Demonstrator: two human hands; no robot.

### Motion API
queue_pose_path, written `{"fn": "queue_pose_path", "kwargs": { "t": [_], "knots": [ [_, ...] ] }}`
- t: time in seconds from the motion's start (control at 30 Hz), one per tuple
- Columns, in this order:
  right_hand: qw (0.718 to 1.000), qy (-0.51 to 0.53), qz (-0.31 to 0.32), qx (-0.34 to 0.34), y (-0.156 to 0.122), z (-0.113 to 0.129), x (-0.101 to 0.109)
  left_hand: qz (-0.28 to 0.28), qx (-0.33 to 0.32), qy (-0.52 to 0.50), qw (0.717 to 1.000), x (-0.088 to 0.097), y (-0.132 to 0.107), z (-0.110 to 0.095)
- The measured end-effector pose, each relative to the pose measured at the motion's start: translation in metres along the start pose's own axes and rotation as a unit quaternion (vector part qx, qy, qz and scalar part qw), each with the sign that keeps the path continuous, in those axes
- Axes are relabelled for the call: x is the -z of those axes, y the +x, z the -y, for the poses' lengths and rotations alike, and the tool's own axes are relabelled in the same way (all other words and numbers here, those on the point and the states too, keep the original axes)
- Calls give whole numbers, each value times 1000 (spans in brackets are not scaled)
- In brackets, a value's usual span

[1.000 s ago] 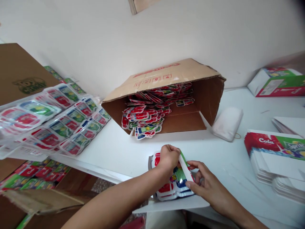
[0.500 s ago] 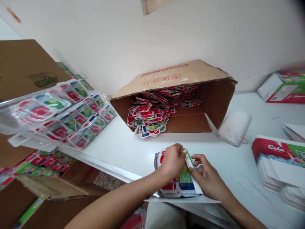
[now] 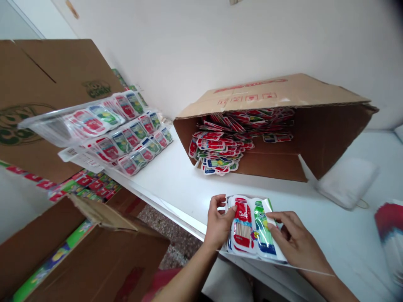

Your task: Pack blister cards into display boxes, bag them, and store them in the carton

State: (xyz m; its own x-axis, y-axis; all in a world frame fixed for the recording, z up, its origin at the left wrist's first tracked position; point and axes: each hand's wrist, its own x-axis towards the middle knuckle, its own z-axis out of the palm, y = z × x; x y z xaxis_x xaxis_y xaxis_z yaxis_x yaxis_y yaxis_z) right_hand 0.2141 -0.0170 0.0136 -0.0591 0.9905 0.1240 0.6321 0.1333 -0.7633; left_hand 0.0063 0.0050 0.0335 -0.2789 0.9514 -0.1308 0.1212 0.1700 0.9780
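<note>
A flat blister pack (image 3: 252, 226) printed with a red cola bottle and a green bottle lies on a white card at the near edge of the white table (image 3: 176, 184). My left hand (image 3: 218, 222) grips the pack's left edge, fingers curled round it. My right hand (image 3: 291, 241) holds its right side, thumb and fingertips pressed on the green half. Behind them a cardboard box (image 3: 283, 96) lies on its side, open toward me, with several loose packs (image 3: 220, 147) spilling from its mouth.
Clear trays of finished packs (image 3: 119, 126) are stacked at the left, overhanging the table. Open cardboard boxes (image 3: 94, 260) with more packs stand on the floor at lower left. A white pouch (image 3: 346, 182) lies right of the box. Printed cartons (image 3: 390, 235) sit at the far right.
The view has swung left and down. Both hands turned the pack so its printed face lies flat and fully visible; the green strip they were folding is now down against it.
</note>
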Motion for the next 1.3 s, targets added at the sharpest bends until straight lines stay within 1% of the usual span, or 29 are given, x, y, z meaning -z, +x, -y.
{"fn": "queue_pose_path", "kwargs": {
  "t": [0.07, 0.13, 0.2, 0.27, 0.3, 0.37, 0.4, 0.43, 0.5, 0.57, 0.63, 0.73, 0.83, 0.87, 0.93, 0.97, 1.0, 1.03, 1.07, 1.1, 1.13, 1.17, 1.2, 1.23, 1.27, 1.3],
  "knots": [
    [998, -45, -2, 42, 1, -2, 3, -23, -19, 60, 998, -5, -2, -7],
    [988, -99, -14, 118, 4, -5, 7, -26, -40, 96, 994, -6, -2, -12],
    [969, -143, -27, 199, 8, -8, 11, -40, -55, 111, 991, -4, -4, -12],
    [947, -174, -9, 271, 14, -7, 15, -58, -67, 113, 990, -4, -6, -10],
    [932, -185, 19, 311, 17, -6, 16, -60, -72, 112, 989, -4, -7, -9],
    [893, -204, 104, 386, 23, -1, 19, -57, -80, 99, 990, -4, -8, -8],
    [875, -211, 151, 409, 26, 2, 20, -49, -79, 81, 992, -4, -8, -8],
    [862, -216, 191, 417, 28, 5, 21, -34, -72, 53, 995, -3, -8, -8],
    [855, -222, 242, 400, 33, 10, 22, 5, -43, -32, 999, 0, -7, -5],
    [859, -215, 264, 382, 35, 13, 23, 48, -11, -110, 993, 3, -6, 0],
    [864, -202, 272, 373, 37, 15, 22, 58, 5, -138, 989, 3, -7, 5],
    [873, -175, 273, 364, 35, 15, 20, 21, 8, -97, 995, -2, -10, 7],
    [896, -102, 260, 345, 32, 11, 20, -15, -40, -10, 999, -7, -11, 4],
    [910, -65, 255, 321, 32, 8, 22, -18, -64, 19, 998, -8, -11, 4],
    [941, 28, 243, 236, 32, 1, 26, -10, -99, 56, 993, -7, -10, 3],
    [947, 87, 241, 192, 33, -3, 30, -2, -110, 66, 992, -5, -9, 3],
    [944, 149, 247, 157, 35, -8, 33, 9, -119, 73, 990, -2, -8, 3],
    [933, 208, 261, 136, 38, -12, 37, 26, -130, 81, 988, 3, -7, 3],
    [916, 254, 282, 128, 40, -15, 42, 53, -144, 89, 984, 10, -6, 1],
    [899, 279, 310, 134, 43, -17, 47, 95, -162, 99, 977, 18, -5, -1],
    [886, 280, 340, 143, 44, -18, 52, 151, -177, 111, 966, 28, -3, -4],
    [880, 259, 366, 154, 45, -17, 58, 221, -189, 125, 949, 38, -1, -9],
    [878, 226, 386, 169, 46, -14, 63, 292, -196, 141, 925, 49, 1, -14],
    [877, 190, 400, 188, 45, -11, 67, 346, -198, 162, 903, 58, 2, -20],
    [876, 155, 407, 208, 44, -7, 71, 386, -200, 184, 882, 67, 4, -27],
    [876, 124, 407, 227, 43, -2, 73, 412, -201, 206, 865, 73, 5, -33]
  ]
}}
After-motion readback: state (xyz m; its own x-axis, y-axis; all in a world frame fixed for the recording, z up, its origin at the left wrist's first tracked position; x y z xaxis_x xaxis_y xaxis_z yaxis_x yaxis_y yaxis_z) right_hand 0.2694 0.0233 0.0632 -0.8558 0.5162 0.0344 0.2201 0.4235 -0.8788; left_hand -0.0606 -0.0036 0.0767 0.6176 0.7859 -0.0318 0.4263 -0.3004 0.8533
